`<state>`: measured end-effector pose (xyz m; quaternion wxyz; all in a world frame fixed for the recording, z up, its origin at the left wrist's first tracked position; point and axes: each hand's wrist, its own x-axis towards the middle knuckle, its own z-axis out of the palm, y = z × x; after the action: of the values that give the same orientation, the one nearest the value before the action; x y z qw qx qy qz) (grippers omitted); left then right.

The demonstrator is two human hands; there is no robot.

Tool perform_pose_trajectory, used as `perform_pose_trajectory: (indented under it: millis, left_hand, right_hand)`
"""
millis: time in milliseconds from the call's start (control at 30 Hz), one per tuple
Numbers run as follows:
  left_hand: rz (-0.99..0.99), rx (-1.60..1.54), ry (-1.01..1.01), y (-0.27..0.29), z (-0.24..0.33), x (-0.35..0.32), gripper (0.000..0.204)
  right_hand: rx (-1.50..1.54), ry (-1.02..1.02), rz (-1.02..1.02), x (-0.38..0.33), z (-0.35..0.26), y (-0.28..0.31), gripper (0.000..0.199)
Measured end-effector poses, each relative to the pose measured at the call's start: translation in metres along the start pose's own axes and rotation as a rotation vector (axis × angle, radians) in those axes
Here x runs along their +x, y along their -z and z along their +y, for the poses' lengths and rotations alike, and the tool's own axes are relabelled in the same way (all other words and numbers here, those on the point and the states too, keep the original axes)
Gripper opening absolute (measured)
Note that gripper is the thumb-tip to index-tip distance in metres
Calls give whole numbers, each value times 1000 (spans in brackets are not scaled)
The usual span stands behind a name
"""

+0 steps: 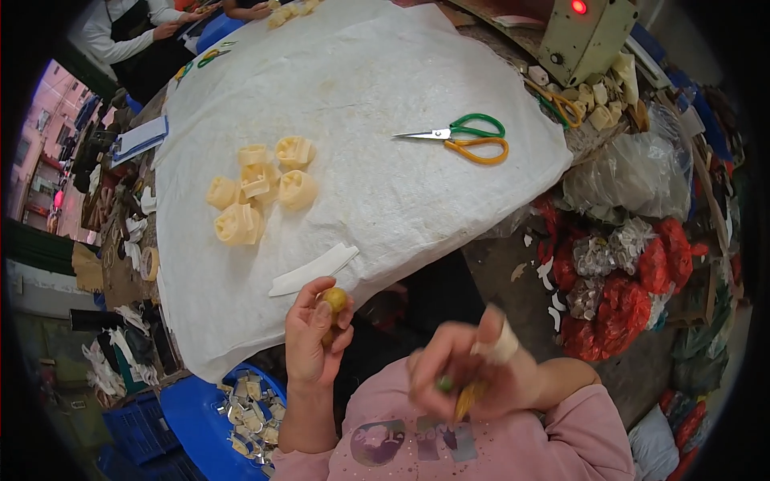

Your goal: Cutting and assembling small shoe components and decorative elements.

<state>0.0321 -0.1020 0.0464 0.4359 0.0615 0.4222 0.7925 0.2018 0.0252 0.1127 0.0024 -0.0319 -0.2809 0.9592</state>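
Observation:
Pinched between the thumb and fingers of my left hand (317, 337) is a small round yellow-brown thing (335, 300), fruit-like in look. My right hand (481, 369) is smeared by motion in front of my chest, its fingers curled. A small yellow-brown piece (469, 401) and a bit of green show in it, too blurred to name. Pale tape wraps the right thumb. Just beyond my left hand, a curved white strip (314, 270) lies at the table edge. Farther off sit several cream-coloured rolled pieces (258, 183) in a cluster.
White sheeting covers the table (361, 96). Scissors (457, 139) with green and orange handles lie open at right. A blue tub (192, 421) of small parts stands lower left. Red bags (613, 313) lie on the right. Other people (132, 36) are at the far left.

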Motion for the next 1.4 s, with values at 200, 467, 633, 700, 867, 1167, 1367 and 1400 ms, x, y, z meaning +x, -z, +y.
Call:
perform_pose_trajectory:
  millis: [200,467,633,700,867,1167,1367,1400]
  left_hand:
    - [-342,73,77,-42,41,-11,47]
    - [-1029,21,40,-104,62,-44,42]
    - [-1108,123,-230,-113,66,-48,49]
    - [-1136,60,-168,-111,68,-47,46]
    - [-777,127,-43,-106,72,-53,43]
    - [19,-409,215,-4,4,-12,26]
    - [108,-475,104,14,4,-16,28]
    - [108,-476,107,15,4,-17,28]
  right_hand:
    - [216,172,473,2,5,75,50]
    - [303,189,556,-18,20,116,45]
    - [289,134,532,-9,24,110,41]
    - [287,136,528,-10,24,112,41]
    - [307,150,544,-11,23,122,42]
    - [343,130,600,-10,36,144,43]
    - [293,120,615,-6,40,144,43]
    - [279,120,630,-6,42,142,42]
